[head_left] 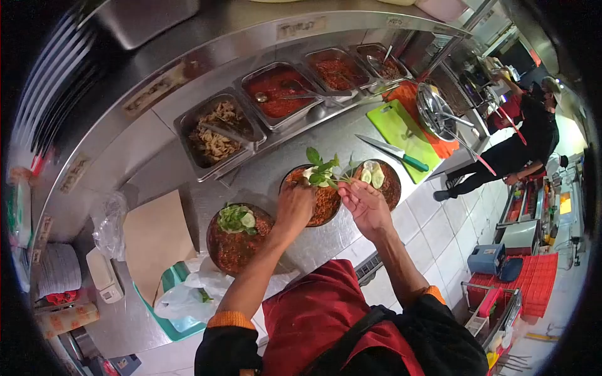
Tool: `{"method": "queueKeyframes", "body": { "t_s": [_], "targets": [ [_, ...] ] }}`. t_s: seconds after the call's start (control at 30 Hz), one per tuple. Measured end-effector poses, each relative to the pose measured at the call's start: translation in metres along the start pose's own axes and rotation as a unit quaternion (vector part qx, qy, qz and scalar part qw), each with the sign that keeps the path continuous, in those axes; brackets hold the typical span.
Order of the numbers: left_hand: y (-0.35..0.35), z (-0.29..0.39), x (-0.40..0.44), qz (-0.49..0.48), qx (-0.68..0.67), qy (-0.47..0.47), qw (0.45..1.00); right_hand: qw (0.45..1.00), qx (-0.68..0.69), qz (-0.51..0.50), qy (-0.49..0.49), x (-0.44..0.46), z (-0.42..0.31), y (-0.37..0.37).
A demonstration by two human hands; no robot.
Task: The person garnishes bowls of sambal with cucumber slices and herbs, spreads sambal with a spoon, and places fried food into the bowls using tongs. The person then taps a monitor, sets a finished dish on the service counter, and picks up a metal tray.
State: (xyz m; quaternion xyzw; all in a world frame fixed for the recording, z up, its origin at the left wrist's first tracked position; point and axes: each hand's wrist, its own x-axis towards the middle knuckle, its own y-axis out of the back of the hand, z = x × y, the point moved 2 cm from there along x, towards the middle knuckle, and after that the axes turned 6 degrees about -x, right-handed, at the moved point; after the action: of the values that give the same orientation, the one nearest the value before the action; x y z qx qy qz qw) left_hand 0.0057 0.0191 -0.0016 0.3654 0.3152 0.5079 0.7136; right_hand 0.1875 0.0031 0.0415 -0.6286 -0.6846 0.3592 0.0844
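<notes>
Intently, a kitchen worker in a red apron (320, 313) bends over a metal counter (301, 250), both hands raised above a row of three dark dishes. From where I stand, the right hand (367, 205) is pinched on the thin stems of a green sprig (321, 170), its leaves fanned over the far rim of the middle dish (326, 203). The left hand (296, 205) curls at the near side of those same leaves, over the dish's left edge — whether its fingertips are closed on anything, I cannot tell. Red-brown food fills the middle dish; just beside it, the right dish (394, 193) carries pale green slices (372, 173), while the left dish (235, 257) bears greens (233, 219) at its far side. Beyond lies a knife (382, 146) with a green handle, reaching across the edge of a lime-green board (384, 118), near a round metal bowl (431, 103). Four steel pans line the shelf behind — one with pale shredded food (216, 128), another with red sauce (279, 94) and a ladle (261, 97). Off to the right, a co-worker in dark clothes (533, 128) stands on the tiled floor (448, 216).
</notes>
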Motion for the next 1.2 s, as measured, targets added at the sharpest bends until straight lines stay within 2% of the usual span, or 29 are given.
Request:
{"method": "queueKeyframes", "body": {
  "t_s": [0.07, 0.1, 0.17, 0.2, 0.27, 0.3, 0.33, 0.37, 0.4, 0.43, 0.47, 0.53, 0.67, 0.73, 0.87, 0.93, 1.0, 1.07, 1.2],
  "targets": [
    [-0.017, -0.030, -0.009, 0.142, -0.001, -0.104, 0.984, 0.996, -0.076, 0.019, 0.038, -0.005, 0.015, -0.014],
    [-0.061, 0.014, 0.045, 0.155, -0.048, -0.100, 0.982, 0.991, -0.122, 0.035, 0.033, 0.009, -0.039, 0.029],
    [-0.070, -0.007, 0.055, 0.079, 0.040, -0.026, 0.996, 0.962, -0.254, 0.058, 0.086, 0.020, -0.033, 0.031],
    [-0.069, -0.017, 0.055, 0.074, 0.052, -0.020, 0.996, 0.966, -0.242, 0.052, 0.081, 0.029, -0.020, 0.035],
    [-0.071, -0.017, 0.055, 0.148, 0.042, -0.054, 0.987, 0.908, -0.375, 0.051, 0.178, 0.040, -0.005, 0.052],
    [-0.067, -0.014, 0.058, 0.146, 0.043, -0.049, 0.987, 0.910, -0.373, 0.050, 0.174, 0.044, -0.002, 0.056],
    [-0.060, -0.009, 0.062, 0.081, 0.070, -0.018, 0.994, 0.818, -0.515, 0.053, 0.249, 0.046, -0.001, 0.055],
    [-0.055, -0.006, 0.064, 0.017, 0.095, 0.013, 0.995, 0.699, -0.639, 0.053, 0.316, 0.047, 0.001, 0.053],
    [-0.055, -0.005, 0.064, 0.015, 0.096, 0.018, 0.995, 0.684, -0.626, 0.035, 0.372, 0.049, 0.003, 0.048],
    [-0.053, -0.003, 0.064, 0.043, 0.103, 0.003, 0.994, 0.687, -0.624, 0.032, 0.371, 0.052, 0.005, 0.049],
    [-0.051, -0.002, 0.064, 0.070, 0.110, -0.013, 0.991, 0.667, -0.631, 0.028, 0.395, 0.054, 0.008, 0.049],
    [-0.046, 0.000, 0.066, 0.058, 0.120, -0.013, 0.991, 0.630, -0.646, 0.023, 0.430, 0.057, 0.013, 0.052],
    [-0.046, -0.001, 0.068, 0.054, 0.103, -0.031, 0.993, 0.629, -0.635, 0.023, 0.449, 0.065, 0.021, 0.055],
    [-0.049, -0.002, 0.068, 0.066, 0.106, -0.036, 0.991, 0.607, -0.637, 0.012, 0.475, 0.069, 0.022, 0.057],
    [-0.052, -0.003, 0.064, 0.108, 0.085, -0.056, 0.989, 0.600, -0.640, 0.001, 0.480, 0.072, 0.022, 0.055],
    [-0.050, -0.002, 0.063, 0.090, 0.089, -0.044, 0.991, 0.559, -0.661, -0.040, 0.499, 0.073, 0.022, 0.049],
    [-0.050, 0.000, 0.062, 0.072, 0.094, -0.033, 0.992, 0.564, -0.660, -0.044, 0.494, 0.076, 0.026, 0.050],
    [-0.051, 0.004, 0.060, 0.107, 0.127, -0.043, 0.985, 0.569, -0.659, -0.049, 0.489, 0.079, 0.029, 0.051],
    [-0.054, 0.002, 0.056, 0.080, 0.115, -0.016, 0.990, 0.551, -0.697, -0.054, 0.455, 0.081, 0.034, 0.054]
  ]
}}
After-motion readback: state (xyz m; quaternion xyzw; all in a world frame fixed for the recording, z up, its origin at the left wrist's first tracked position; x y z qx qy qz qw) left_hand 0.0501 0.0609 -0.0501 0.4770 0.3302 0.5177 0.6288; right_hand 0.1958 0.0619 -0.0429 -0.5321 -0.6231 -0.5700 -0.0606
